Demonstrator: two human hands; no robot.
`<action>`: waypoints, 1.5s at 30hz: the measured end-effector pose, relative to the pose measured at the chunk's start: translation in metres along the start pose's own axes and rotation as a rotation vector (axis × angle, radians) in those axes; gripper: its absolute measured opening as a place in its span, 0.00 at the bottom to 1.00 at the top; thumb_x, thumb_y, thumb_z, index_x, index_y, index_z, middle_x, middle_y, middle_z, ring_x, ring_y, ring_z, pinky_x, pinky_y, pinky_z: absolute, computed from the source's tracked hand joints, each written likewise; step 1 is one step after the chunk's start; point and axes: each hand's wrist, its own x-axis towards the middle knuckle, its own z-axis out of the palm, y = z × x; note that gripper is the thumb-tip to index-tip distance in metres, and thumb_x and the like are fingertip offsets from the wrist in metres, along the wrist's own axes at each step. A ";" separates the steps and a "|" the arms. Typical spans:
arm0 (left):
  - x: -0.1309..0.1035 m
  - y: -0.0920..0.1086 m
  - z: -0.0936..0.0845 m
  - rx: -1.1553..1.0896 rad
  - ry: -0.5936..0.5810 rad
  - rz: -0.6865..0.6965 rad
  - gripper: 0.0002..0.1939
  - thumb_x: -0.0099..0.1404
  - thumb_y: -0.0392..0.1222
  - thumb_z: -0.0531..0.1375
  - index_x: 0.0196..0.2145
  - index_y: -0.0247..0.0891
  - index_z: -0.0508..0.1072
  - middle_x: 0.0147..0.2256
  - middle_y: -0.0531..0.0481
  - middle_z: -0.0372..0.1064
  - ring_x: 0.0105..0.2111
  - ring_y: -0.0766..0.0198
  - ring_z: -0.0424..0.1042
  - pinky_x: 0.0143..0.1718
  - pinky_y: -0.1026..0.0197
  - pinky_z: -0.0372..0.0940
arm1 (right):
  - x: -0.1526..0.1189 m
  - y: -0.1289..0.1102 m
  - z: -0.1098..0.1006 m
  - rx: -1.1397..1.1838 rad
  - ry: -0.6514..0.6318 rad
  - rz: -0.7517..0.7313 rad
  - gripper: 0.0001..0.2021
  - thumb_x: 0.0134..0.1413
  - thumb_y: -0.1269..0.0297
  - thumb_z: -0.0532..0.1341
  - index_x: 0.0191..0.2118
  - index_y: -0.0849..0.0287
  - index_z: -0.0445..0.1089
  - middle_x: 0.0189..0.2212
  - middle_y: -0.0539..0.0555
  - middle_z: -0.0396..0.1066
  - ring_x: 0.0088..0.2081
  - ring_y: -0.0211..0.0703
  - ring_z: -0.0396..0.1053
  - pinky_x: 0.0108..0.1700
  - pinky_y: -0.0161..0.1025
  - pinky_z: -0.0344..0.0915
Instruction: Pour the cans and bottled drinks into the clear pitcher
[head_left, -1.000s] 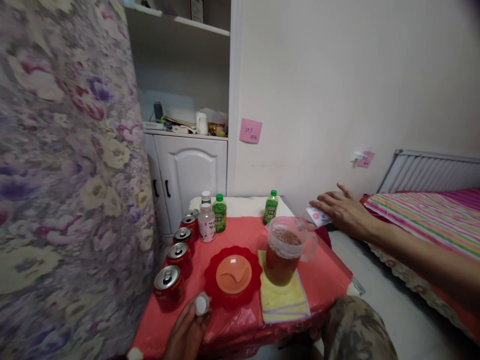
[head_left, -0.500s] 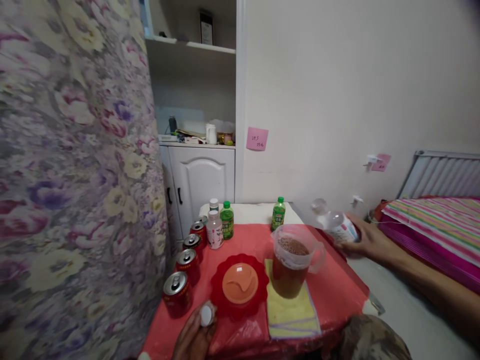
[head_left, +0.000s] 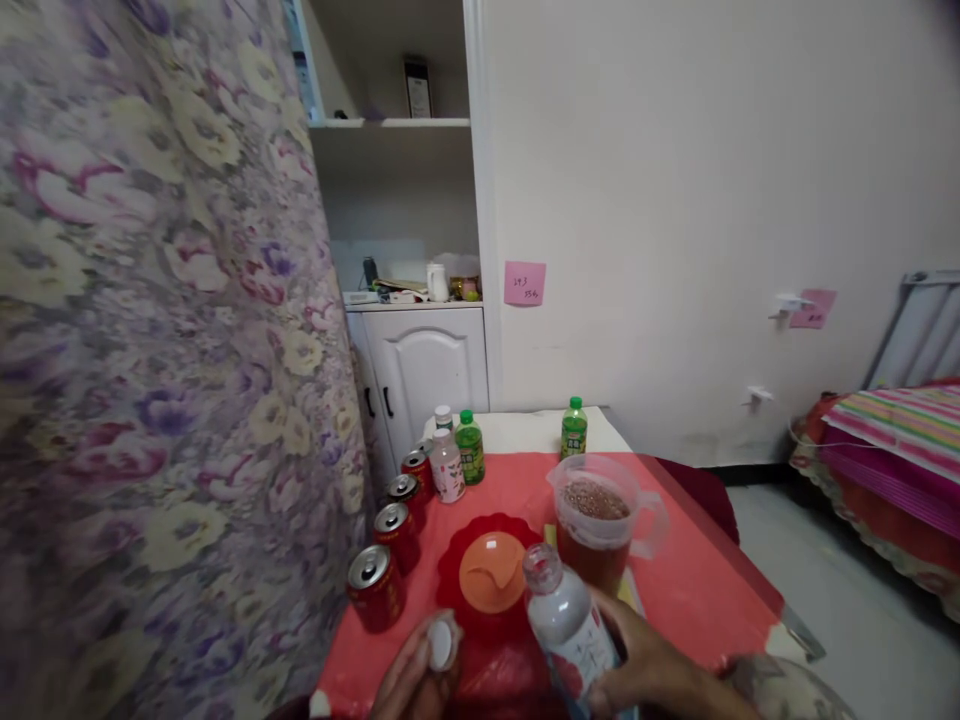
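My right hand (head_left: pixel 637 660) is wrapped round a clear plastic bottle (head_left: pixel 571 630) with a printed label; its uncapped mouth leans up and to the left. The bottle is in front of a pitcher (head_left: pixel 592 530) of foamy brown liquid and hides part of it. Between the fingers of my left hand (head_left: pixel 416 670) is a white bottle cap (head_left: pixel 440 645), at the near edge of the table. A red scalloped dish (head_left: pixel 457 600) with an orange centre lies just beyond both hands. Part of a yellow cloth (head_left: pixel 628 595) shows under the pitcher.
Several red cans (head_left: pixel 375 590) line the table's left side. Behind them stand a pink-labelled bottle (head_left: pixel 448 470) and a green bottle (head_left: pixel 469 450); another green bottle (head_left: pixel 574 430) stands at the back right. A floral curtain (head_left: pixel 180 400) hangs at the left, and a bed (head_left: pixel 892 440) is at the right.
My right hand has brought the clear bottle from right of the pitcher to the near side of the table, beside my left hand. The left hand still holds the cap. The view has shifted slightly.
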 end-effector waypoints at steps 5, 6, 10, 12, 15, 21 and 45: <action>-0.024 0.018 0.048 0.203 -0.110 0.076 0.20 0.49 0.50 0.71 0.41 0.45 0.83 0.40 0.41 0.82 0.51 0.38 0.74 0.50 0.43 0.69 | 0.011 0.031 -0.005 0.014 0.025 0.036 0.52 0.16 0.61 0.79 0.60 0.47 0.70 0.55 0.52 0.75 0.59 0.66 0.66 0.60 0.54 0.61; -0.030 0.022 0.061 0.309 -0.144 0.117 0.22 0.48 0.50 0.73 0.41 0.42 0.82 0.38 0.42 0.81 0.46 0.41 0.76 0.48 0.46 0.70 | 0.008 0.034 -0.007 -0.025 0.059 0.049 0.51 0.17 0.62 0.78 0.59 0.49 0.70 0.56 0.53 0.74 0.61 0.66 0.64 0.62 0.54 0.59; -0.047 0.027 0.107 0.723 -0.273 0.304 0.24 0.54 0.58 0.70 0.43 0.40 0.81 0.32 0.50 0.76 0.34 0.59 0.71 0.40 0.58 0.66 | -0.006 0.034 -0.010 -0.167 0.128 0.047 0.49 0.23 0.63 0.76 0.61 0.58 0.69 0.59 0.59 0.71 0.64 0.66 0.61 0.66 0.51 0.54; -0.051 0.025 0.123 0.826 -0.306 0.335 0.25 0.56 0.61 0.68 0.43 0.41 0.81 0.31 0.51 0.74 0.33 0.60 0.70 0.39 0.60 0.65 | -0.009 0.032 -0.012 -0.224 0.131 0.005 0.50 0.25 0.62 0.75 0.63 0.60 0.66 0.60 0.61 0.70 0.64 0.66 0.61 0.67 0.51 0.54; -0.055 0.022 0.138 0.928 -0.352 0.371 0.25 0.59 0.62 0.64 0.45 0.42 0.79 0.38 0.49 0.76 0.38 0.57 0.71 0.41 0.59 0.66 | -0.009 0.035 -0.018 -0.280 0.123 -0.064 0.50 0.27 0.58 0.75 0.64 0.58 0.65 0.61 0.60 0.70 0.64 0.67 0.61 0.66 0.53 0.55; -0.070 0.019 0.164 1.207 -0.459 0.487 0.18 0.66 0.56 0.60 0.46 0.43 0.78 0.41 0.47 0.74 0.42 0.56 0.72 0.45 0.58 0.66 | -0.008 0.046 -0.025 -0.366 0.146 -0.094 0.50 0.29 0.51 0.76 0.64 0.57 0.65 0.63 0.63 0.67 0.65 0.71 0.60 0.65 0.56 0.58; -0.079 0.034 0.168 1.321 -0.531 0.454 0.12 0.59 0.45 0.65 0.42 0.42 0.79 0.36 0.51 0.69 0.38 0.57 0.69 0.40 0.60 0.61 | -0.008 0.057 -0.020 -0.487 0.140 -0.128 0.52 0.32 0.45 0.75 0.66 0.57 0.63 0.63 0.66 0.66 0.65 0.70 0.60 0.66 0.60 0.56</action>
